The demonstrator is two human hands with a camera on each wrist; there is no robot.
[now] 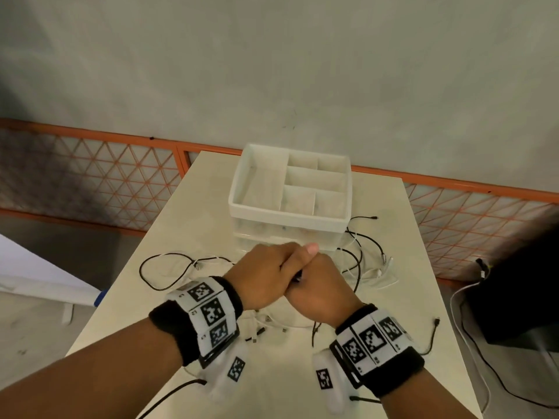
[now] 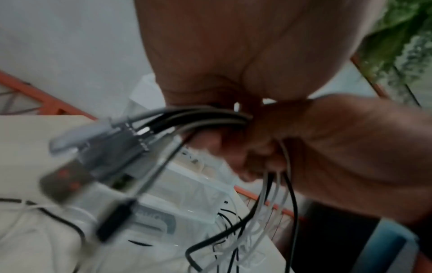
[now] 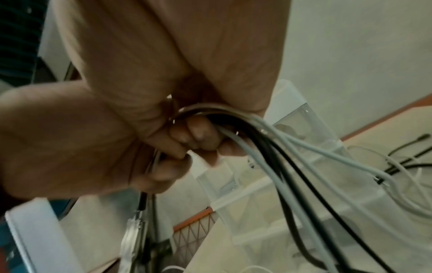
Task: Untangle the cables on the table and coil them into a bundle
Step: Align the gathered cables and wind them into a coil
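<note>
Both hands meet above the middle of the table [image 1: 211, 207], clasped around one bunch of black and white cables [image 3: 275, 151]. My left hand [image 1: 266, 272] curls round the bunch near its plug ends [image 2: 98, 147], which stick out blurred to the left. Pressed against it, my right hand [image 1: 320, 287] grips the same bunch, fingers [image 3: 198, 136] curled round it. From the fists the strands hang down to the table. A black loop [image 1: 160, 270] lies on the left. More tangled black and white cable [image 1: 363, 261] lies on the right.
A white compartment organiser [image 1: 290, 189] on clear drawers stands just behind the hands, close to the tangle. Loose plug ends [image 1: 260, 332] lie under my wrists. A dark object [image 1: 514, 297] with its own cords sits off the table's right edge. An orange mesh fence [image 1: 90, 176] runs behind.
</note>
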